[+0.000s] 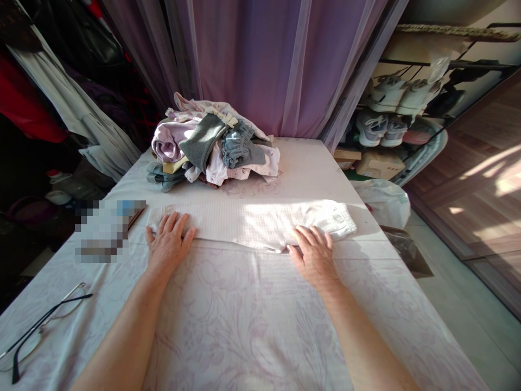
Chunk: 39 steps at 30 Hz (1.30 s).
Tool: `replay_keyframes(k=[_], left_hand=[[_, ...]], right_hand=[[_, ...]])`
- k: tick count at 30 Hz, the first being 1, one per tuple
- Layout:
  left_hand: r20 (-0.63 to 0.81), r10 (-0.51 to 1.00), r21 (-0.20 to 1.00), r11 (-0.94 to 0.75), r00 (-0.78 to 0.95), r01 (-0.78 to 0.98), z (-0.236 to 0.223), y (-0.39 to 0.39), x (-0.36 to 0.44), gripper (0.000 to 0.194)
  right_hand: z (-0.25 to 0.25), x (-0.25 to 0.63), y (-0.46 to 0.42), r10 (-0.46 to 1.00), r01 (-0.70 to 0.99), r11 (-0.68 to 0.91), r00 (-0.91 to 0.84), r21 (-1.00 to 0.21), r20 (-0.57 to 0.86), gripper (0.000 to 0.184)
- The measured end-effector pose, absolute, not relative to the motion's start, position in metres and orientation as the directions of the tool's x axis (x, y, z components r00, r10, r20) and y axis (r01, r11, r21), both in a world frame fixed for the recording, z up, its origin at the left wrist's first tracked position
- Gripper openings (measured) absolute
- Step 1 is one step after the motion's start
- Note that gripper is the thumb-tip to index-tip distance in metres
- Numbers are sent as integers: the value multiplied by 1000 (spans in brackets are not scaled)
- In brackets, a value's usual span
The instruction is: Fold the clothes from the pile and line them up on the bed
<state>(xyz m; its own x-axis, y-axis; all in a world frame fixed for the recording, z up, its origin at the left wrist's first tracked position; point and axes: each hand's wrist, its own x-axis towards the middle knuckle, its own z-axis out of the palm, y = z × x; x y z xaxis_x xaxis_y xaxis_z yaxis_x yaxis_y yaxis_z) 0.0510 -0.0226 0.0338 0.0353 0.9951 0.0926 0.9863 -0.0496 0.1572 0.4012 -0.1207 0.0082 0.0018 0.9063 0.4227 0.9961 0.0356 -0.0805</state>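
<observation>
A white ribbed garment (252, 225) lies folded flat across the table, lit by a patch of sun. My left hand (167, 244) rests palm down on its left end, fingers spread. My right hand (313, 256) lies palm down on its near right edge, fingers apart, pressing the cloth. Neither hand grips anything. Beyond them, a heap of clothes (211, 146) in lilac, grey and pale pink sits at the far end of the table, with a grey sock and bunched blue-grey fabric on top.
A floral pale sheet (252, 320) covers the table. Wire-framed eyeglasses (44, 331) lie at the near left, and a blurred item (103, 231) sits at the left edge. Sheer purple curtains (252, 54) hang behind. Shoes on a rack (391, 108) and cardboard boxes (378, 164) stand to the right.
</observation>
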Motion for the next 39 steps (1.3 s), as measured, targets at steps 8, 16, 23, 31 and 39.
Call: replay_keyframes(k=[8, 16, 23, 31, 39], left_hand=[[85, 996, 152, -48, 35, 987, 33, -22, 50, 54], [84, 996, 150, -49, 37, 987, 33, -22, 50, 53], [92, 995, 159, -41, 27, 986, 33, -22, 50, 53], [79, 996, 156, -49, 37, 986, 32, -22, 50, 54], [75, 997, 151, -42, 31, 988, 34, -23, 50, 53]], right_hand=[[9, 401, -121, 904, 997, 34, 0, -72, 428, 36], [8, 403, -120, 907, 996, 47, -13, -70, 422, 39], [7, 405, -119, 907, 996, 69, -36, -63, 420, 42], [7, 405, -120, 903, 995, 73, -39, -64, 428, 37], [5, 406, -120, 901, 994, 84, -46, -69, 431, 39]])
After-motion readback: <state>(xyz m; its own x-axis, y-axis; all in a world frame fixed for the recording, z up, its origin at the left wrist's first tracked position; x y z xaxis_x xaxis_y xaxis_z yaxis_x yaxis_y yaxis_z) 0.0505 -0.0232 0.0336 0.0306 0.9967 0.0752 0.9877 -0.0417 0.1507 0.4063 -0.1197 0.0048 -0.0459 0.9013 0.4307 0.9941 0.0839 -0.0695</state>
